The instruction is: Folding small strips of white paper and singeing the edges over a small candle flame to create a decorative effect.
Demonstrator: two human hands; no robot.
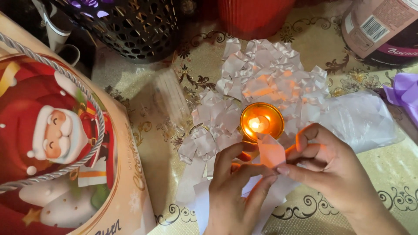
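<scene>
A short loop of white ribbon is pinched between both my hands, right beside a lit candle in a small metal cup. My left hand grips the ribbon from below with thumb and fingers. My right hand holds its right edge with fingertips. Several folded white ribbon loops lie piled around and behind the candle. Loose white ribbon strips trail under my hands.
A festive gift bag with a rope handle fills the left. A black perforated basket, a red ribbed container and a labelled tin stand at the back. Clear plastic wrap and purple ribbon lie right.
</scene>
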